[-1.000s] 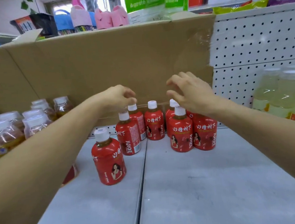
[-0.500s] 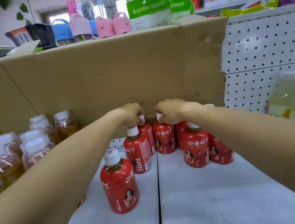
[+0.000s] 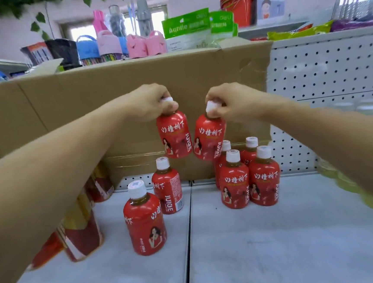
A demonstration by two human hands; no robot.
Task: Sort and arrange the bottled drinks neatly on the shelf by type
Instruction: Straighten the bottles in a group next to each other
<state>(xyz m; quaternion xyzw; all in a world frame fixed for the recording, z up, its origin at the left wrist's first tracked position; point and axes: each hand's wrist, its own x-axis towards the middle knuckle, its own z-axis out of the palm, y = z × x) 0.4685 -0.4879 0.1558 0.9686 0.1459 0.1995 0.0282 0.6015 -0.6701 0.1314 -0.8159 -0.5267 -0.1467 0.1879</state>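
As a juice bottle (image 3: 175,135) is pinched by its cap (image 3: 168,100) in the left hand (image 3: 152,101), a second bottle (image 3: 209,137) in the right hand (image 3: 225,104), above the shelf (image 3: 269,247), the full, stiff bodies are judged safer grips.

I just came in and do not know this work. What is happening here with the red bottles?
A person is sorting drinks on a shelf. The left hand grips a red bottle by its white cap, and the right hand grips a second bottle the same way. Both bottles hang in the air, tilted, before a cardboard box. Six more red bottles stand on the shelf below: a pair on the left, a group of four on the right.
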